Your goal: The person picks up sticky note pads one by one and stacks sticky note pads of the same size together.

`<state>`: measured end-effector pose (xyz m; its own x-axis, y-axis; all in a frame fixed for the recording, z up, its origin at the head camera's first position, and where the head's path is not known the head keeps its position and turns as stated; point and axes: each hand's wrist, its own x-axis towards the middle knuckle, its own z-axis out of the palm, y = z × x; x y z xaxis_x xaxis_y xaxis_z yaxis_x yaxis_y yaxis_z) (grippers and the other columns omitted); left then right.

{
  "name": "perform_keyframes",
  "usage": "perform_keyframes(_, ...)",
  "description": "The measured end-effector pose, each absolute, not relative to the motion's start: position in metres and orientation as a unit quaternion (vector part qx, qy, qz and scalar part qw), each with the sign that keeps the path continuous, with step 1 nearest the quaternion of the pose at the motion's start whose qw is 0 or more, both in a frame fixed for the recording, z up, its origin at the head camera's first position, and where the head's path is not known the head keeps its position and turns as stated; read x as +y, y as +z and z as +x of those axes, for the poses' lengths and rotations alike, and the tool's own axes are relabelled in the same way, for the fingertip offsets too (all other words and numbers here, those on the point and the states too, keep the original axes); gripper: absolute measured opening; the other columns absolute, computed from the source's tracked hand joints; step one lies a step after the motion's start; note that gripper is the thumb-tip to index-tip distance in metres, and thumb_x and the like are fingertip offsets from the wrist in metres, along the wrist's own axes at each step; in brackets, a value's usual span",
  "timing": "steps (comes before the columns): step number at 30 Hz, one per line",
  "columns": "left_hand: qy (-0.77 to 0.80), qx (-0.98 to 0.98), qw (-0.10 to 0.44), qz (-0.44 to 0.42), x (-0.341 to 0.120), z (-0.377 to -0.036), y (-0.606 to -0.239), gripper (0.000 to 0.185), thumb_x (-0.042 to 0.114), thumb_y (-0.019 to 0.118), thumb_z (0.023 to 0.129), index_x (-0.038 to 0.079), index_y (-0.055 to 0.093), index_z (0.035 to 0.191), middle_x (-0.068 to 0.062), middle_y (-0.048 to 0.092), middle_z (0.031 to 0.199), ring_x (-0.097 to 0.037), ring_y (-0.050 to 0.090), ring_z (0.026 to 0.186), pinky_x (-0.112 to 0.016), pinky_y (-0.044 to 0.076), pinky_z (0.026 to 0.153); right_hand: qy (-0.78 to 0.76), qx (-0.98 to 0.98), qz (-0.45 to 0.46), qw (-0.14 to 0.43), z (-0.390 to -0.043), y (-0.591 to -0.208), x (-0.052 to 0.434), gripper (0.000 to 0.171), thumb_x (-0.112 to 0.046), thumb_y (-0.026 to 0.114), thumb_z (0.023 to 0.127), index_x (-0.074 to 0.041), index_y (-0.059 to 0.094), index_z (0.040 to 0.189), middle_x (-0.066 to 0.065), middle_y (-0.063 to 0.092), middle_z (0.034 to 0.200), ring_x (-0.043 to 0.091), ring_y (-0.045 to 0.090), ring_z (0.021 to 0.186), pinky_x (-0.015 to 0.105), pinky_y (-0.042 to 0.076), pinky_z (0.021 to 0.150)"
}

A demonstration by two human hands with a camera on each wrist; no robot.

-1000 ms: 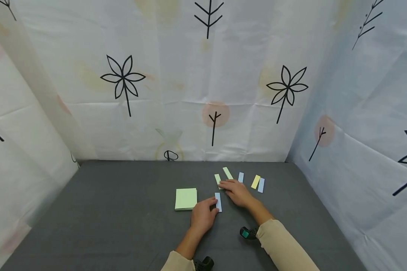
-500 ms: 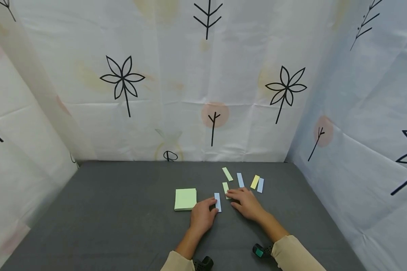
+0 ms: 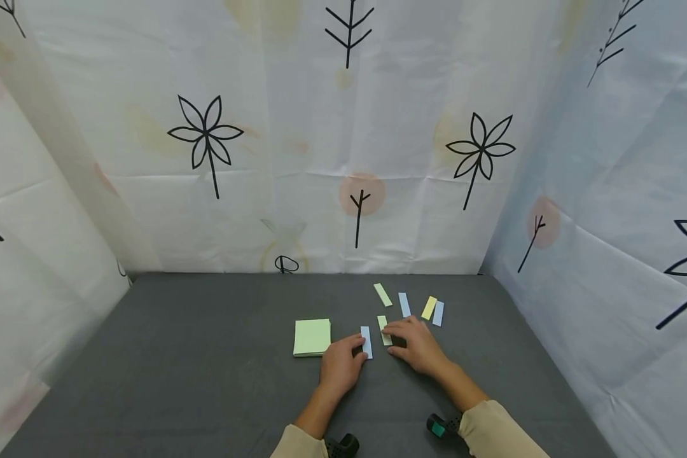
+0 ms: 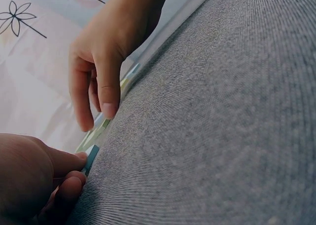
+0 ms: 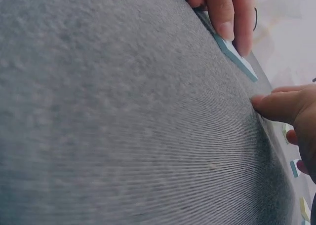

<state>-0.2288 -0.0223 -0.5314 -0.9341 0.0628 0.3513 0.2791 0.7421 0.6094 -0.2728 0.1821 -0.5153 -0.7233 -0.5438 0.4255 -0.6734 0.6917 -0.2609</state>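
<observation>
On the dark table in the head view, my left hand [image 3: 340, 367] touches the left edge of a narrow pale-blue sticky-note strip [image 3: 367, 343] with thumb and index finger. A green square pad of sticky notes [image 3: 312, 337] lies just left of that hand. My right hand [image 3: 418, 345] rests its fingertips on a narrow green strip [image 3: 383, 329], a short gap right of the blue one. In the right wrist view the blue strip [image 5: 236, 57] shows a thin, darker side edge under the left fingers. The left wrist view shows the right hand [image 4: 101, 62] with fingers pointing down.
Behind the right hand lie another green strip [image 3: 383, 294], a blue strip [image 3: 404, 304], a yellow strip [image 3: 429, 308] and a further blue strip [image 3: 437, 313] beside it. White printed cloth [image 3: 252, 191] stands as walls around the grey-covered table [image 3: 194, 356].
My right hand has drawn the green strip toward me and slightly right, to beside the blue strip. The left hand has stayed at the blue strip.
</observation>
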Motion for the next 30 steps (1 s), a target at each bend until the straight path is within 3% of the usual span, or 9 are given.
perform_keyframes(6, -0.347, -0.920, 0.155, -0.094, -0.022, -0.229, -0.531, 0.029, 0.010, 0.077, 0.081, 0.008, 0.075, 0.110, -0.004, 0.070, 0.114, -0.026, 0.065, 0.107, -0.043, 0.050, 0.087, 0.193, -0.904, 0.346, 0.161, -0.279, -0.515, 0.183, 0.027, -0.018, 0.082, 0.077, -0.009, 0.075, 0.103, 0.004, 0.069, 0.109, 0.023, 0.057, 0.097, 0.050, 0.044, 0.082)
perform_keyframes(19, -0.350, -0.918, 0.160, -0.092, -0.021, -0.229, -0.531, 0.028, 0.010, 0.077, 0.080, 0.007, 0.075, 0.108, -0.003, 0.070, 0.114, -0.025, 0.065, 0.107, -0.043, 0.050, 0.087, 0.111, -0.855, 0.433, 0.262, -0.287, -0.520, 0.186, 0.018, -0.021, 0.080, 0.080, -0.012, 0.075, 0.095, 0.001, 0.070, 0.099, 0.019, 0.061, 0.091, 0.039, 0.045, 0.072)
perform_keyframes(30, -0.352, -0.919, 0.155, -0.092, -0.022, -0.229, -0.532, 0.029, 0.010, 0.077, 0.080, 0.007, 0.075, 0.109, -0.003, 0.070, 0.114, -0.025, 0.065, 0.107, -0.043, 0.050, 0.087, 0.194, -0.855, 0.411, 0.249, -0.286, -0.523, 0.184, 0.010, -0.013, 0.076, 0.082, -0.010, 0.076, 0.091, 0.003, 0.071, 0.097, 0.022, 0.063, 0.091, 0.044, 0.047, 0.074)
